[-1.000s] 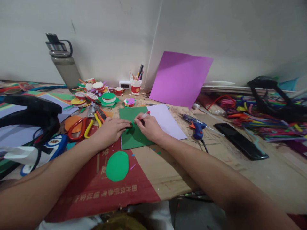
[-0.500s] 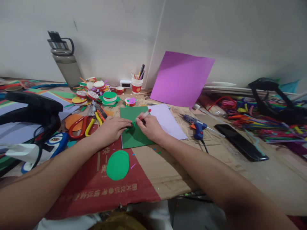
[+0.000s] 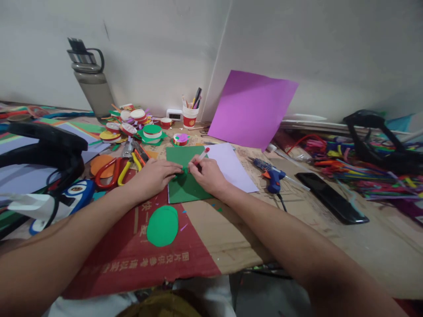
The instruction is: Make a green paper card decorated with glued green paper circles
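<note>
Nearest me, a bright green paper oval [image 3: 162, 226] lies by itself on the red part of the cardboard [image 3: 201, 264] covering the desk. Just beyond it, the person's left hand [image 3: 157, 175] reaches in palm down, fingers stretched forward and close together, the tips on a dark green sheet [image 3: 181, 192] beside a small bright green piece [image 3: 185, 170]; whether they pinch it I can't tell. The right hand [image 3: 207, 176] pinches a pale pen [image 3: 202, 154] with a red end, slanted, its writing tip hidden by the fingers, over that same sheet. A lilac sheet [image 3: 233, 169] sticks out from under the green one on the right. Left of the hands sit red-handled scissors [image 3: 108, 176] and a yellow-handled tool [image 3: 124, 173]; off to the right, a blue glue gun [image 3: 274, 179] and, past it, a black phone [image 3: 330, 197]. Farther back, a heap of small paper drums [image 3: 127, 125] sits near a tall grey bottle [image 3: 94, 92], with a red-and-white cup [image 3: 190, 119] of pens and a large purple sheet [image 3: 254, 110] propped against the wall [image 3: 158, 39].
</note>
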Tool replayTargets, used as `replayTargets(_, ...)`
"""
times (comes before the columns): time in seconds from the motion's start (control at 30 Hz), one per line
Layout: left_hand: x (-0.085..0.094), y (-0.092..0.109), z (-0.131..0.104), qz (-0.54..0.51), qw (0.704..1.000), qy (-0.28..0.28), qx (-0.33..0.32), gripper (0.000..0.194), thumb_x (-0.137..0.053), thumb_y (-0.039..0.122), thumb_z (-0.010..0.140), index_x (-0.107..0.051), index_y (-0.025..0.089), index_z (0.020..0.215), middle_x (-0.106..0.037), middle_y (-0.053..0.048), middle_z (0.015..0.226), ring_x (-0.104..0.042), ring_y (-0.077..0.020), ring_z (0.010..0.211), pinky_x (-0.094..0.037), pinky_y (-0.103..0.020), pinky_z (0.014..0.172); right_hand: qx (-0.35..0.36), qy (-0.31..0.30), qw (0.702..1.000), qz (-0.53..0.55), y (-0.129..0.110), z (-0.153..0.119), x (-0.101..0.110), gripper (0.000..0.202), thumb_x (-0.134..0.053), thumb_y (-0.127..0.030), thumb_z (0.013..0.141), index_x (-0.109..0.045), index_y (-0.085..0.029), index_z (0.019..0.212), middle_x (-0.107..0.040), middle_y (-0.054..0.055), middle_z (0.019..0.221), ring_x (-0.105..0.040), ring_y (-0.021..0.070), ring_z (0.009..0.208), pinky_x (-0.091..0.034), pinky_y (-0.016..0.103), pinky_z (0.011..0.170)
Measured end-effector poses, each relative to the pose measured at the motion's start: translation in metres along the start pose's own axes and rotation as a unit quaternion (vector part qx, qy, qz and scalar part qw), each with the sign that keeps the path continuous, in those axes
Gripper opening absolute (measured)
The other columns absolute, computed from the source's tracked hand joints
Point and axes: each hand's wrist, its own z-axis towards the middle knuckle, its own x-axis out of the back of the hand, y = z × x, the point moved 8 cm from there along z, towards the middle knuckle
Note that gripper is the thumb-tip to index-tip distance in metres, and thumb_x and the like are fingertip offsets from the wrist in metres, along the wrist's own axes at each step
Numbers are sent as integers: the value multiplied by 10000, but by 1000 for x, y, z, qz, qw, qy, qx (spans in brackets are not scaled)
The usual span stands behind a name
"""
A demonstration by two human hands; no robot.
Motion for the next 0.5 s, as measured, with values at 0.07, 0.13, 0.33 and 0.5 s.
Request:
replayTargets(0.07,0,0,0,-4,1000,2,1,303,-431,274,962,-667,266,1151,-632,-12,1295,-560,-209,1193,-379,-362,911,4,0,1000,0,0,0,0,232,-452,-244,906,-593,-175,734,-618,21,664,-565,139,644,-386,248,679)
replayTargets(0.13,0,0,0,-8,1000,4,2,302,-433,276,961,-669,264,1148,-632,-17,1294,-562,-211,1191,-381,-362,908,9,2,1000,0,-1,-1,0,229,-454,-242,904,-592,-177,733,-614,17,657,-560,137,637,-384,247,672)
replayTargets(0.33,0,0,0,-6,1000,-2,6,301,-436,259,954,-671,261,1142,-627,-14,1301,-563,-207,1190,-376,-368,922,22,2,1000,2,-2,-2,-1,226,-463,-242,897,-582,-176,716,-591,9,625,-534,129,597,-373,248,650)
replayTargets(0.5,0,0,1,2,1000,-7,5,295,-443,259,953,-667,256,1145,-627,-8,1301,-563,-206,1190,-373,-371,919,31,-2,999,15,-4,-2,-2,228,-464,-241,894,-574,-181,705,-582,2,613,-530,126,589,-375,245,646)
